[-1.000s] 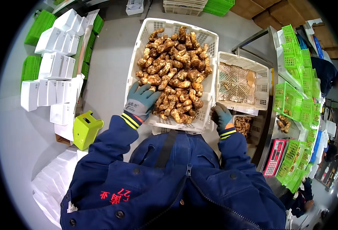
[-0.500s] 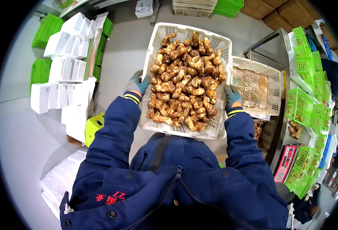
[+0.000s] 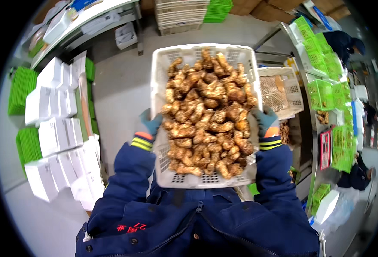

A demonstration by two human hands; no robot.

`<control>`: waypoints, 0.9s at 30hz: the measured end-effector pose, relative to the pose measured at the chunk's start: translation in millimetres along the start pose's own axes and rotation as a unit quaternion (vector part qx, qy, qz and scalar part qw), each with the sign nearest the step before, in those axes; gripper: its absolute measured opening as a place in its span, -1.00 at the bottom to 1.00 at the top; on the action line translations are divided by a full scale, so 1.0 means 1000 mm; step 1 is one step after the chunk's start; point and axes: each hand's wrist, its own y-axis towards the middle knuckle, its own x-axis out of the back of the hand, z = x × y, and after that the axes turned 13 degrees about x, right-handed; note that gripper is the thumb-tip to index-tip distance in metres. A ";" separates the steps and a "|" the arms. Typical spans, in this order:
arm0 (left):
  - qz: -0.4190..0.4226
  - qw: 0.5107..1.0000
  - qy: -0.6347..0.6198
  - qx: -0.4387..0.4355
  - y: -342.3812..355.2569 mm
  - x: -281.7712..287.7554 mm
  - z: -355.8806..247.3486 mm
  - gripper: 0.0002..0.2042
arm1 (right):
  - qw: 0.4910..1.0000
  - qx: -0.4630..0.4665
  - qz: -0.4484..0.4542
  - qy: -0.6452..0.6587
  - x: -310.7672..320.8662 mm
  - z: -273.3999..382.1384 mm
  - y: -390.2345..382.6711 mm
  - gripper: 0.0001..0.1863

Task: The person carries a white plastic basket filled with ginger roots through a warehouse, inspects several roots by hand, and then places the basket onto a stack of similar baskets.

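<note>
A white perforated plastic crate (image 3: 204,183) is held up in front of my body, heaped with knobbly brown mushrooms (image 3: 206,128) flecked with pale patches. My left hand (image 3: 151,122), in a grey-teal glove, grips the crate's left side. My right hand (image 3: 264,120), gloved alike, is closed on the right side. Behind my right hand another white crate (image 3: 292,92) has a pale perforated surface showing inside, and brown mushrooms (image 3: 284,132) are partly visible below it.
Stacked white boxes (image 3: 52,135) and green trays (image 3: 24,90) stand left. A steel table (image 3: 309,160) on the right bears green baskets (image 3: 319,94) and a red scale (image 3: 325,149); two co-workers (image 3: 341,43) are beyond it. Crate stacks (image 3: 181,15) and a white table (image 3: 84,17) are at the back.
My left hand moved from atop the mushrooms to the crate's side, and my right gripped the other side. The full crate rose closer to the camera; the surroundings shifted in view.
</note>
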 end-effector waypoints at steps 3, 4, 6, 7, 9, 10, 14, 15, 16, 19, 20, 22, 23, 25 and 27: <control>-0.215 0.971 0.068 -0.084 0.008 0.058 0.034 -0.63 | 0.992 -0.087 -0.014 0.086 -0.057 0.036 -0.025 -0.81; -0.086 0.995 0.045 -0.036 -0.011 0.075 -0.022 -0.58 | 0.988 -0.094 -0.032 0.120 -0.073 0.034 -0.033 -0.81; -0.107 0.989 0.081 -0.062 -0.016 0.144 -0.020 -0.68 | 0.977 -0.156 0.015 0.142 -0.126 0.050 -0.040 -0.78; -0.130 0.977 0.144 -0.088 -0.021 0.182 -0.022 -0.72 | 0.979 -0.128 0.033 0.154 -0.153 0.048 -0.045 -0.76; -0.118 0.990 0.072 -0.039 -0.038 0.228 -0.031 -0.76 | 0.962 -0.167 0.098 0.192 -0.187 0.080 -0.044 -0.58; -0.102 0.994 0.036 -0.031 -0.046 0.239 -0.034 -0.77 | 0.968 -0.155 0.096 0.174 -0.204 0.079 -0.043 -0.61; -0.117 0.993 0.009 0.012 -0.056 0.287 -0.017 -0.77 | 0.976 -0.104 0.127 0.146 -0.244 0.076 -0.037 -0.57; -0.130 0.991 0.044 0.007 -0.057 0.291 -0.016 -0.72 | 0.976 -0.111 0.141 0.125 -0.248 0.079 -0.035 -0.56; -0.131 0.990 0.054 0.010 -0.056 0.293 -0.016 -0.73 | 0.985 -0.060 0.123 0.108 -0.253 0.076 -0.033 -0.53; -0.131 0.989 0.070 0.015 -0.050 0.294 -0.021 -0.74 | 0.984 -0.070 0.132 0.102 -0.246 0.084 -0.026 -0.53; -0.130 0.988 0.078 0.020 -0.047 0.291 -0.025 -0.74 | 0.987 -0.033 0.126 0.096 -0.243 0.082 -0.024 -0.52; -0.143 0.987 0.073 -0.016 -0.048 0.262 -0.042 -0.74 | 0.988 -0.035 0.114 0.101 -0.231 0.080 -0.023 -0.51; -0.154 0.984 0.070 -0.049 -0.046 0.250 -0.048 -0.74 | 0.991 0.004 0.092 0.098 -0.227 0.069 -0.026 -0.51; -0.144 0.986 0.077 -0.038 -0.028 0.260 -0.035 -0.74 | 0.988 -0.055 0.111 0.095 -0.217 0.075 -0.026 -0.42; -0.167 0.977 0.075 -0.112 -0.015 0.248 -0.041 -0.74 | 0.974 -0.110 0.137 0.144 -0.206 0.072 -0.020 -0.47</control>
